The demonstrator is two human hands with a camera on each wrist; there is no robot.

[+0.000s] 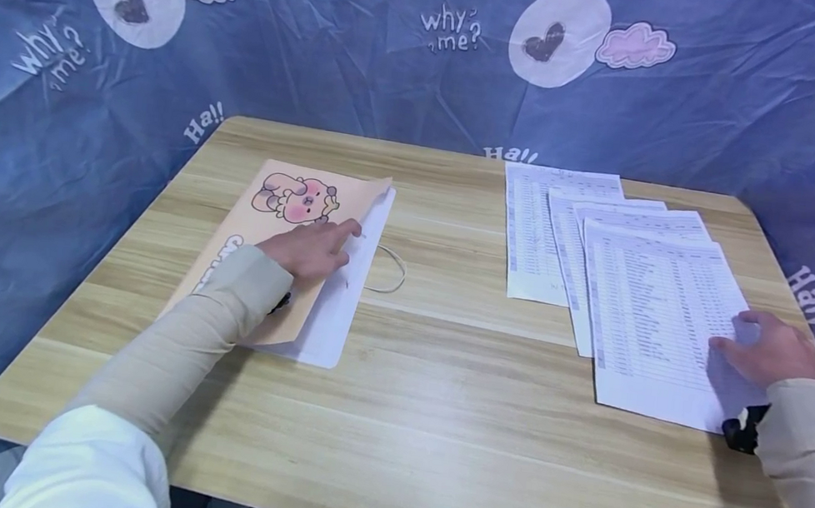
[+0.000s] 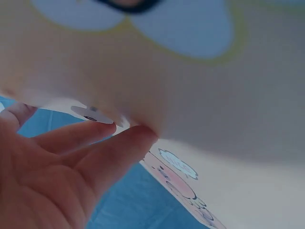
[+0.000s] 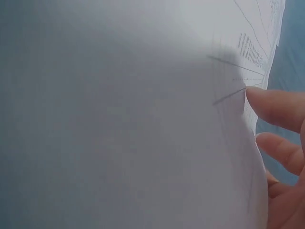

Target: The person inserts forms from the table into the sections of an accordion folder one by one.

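A peach document folder (image 1: 278, 227) with a cartoon animal lies on the left of the table, its cover raised a little along the right edge over a white inside (image 1: 327, 324). My left hand (image 1: 310, 251) reaches across the cover to that edge. Up close, the left thumb and index finger touch the edge beside a round white button (image 2: 90, 114), fairly straight. On the right, my right hand (image 1: 774, 350) rests at the right edge of the front printed sheet (image 1: 660, 316). In the right wrist view its thumb (image 3: 274, 105) and index finger meet the paper edge, spread apart.
Several more printed sheets (image 1: 538, 235) overlap behind the front one. A thin white string (image 1: 399, 274) loops out from the folder's right side. Bare wood tabletop (image 1: 450, 410) lies between folder and sheets. A blue patterned cloth (image 1: 369, 57) hangs behind the table.
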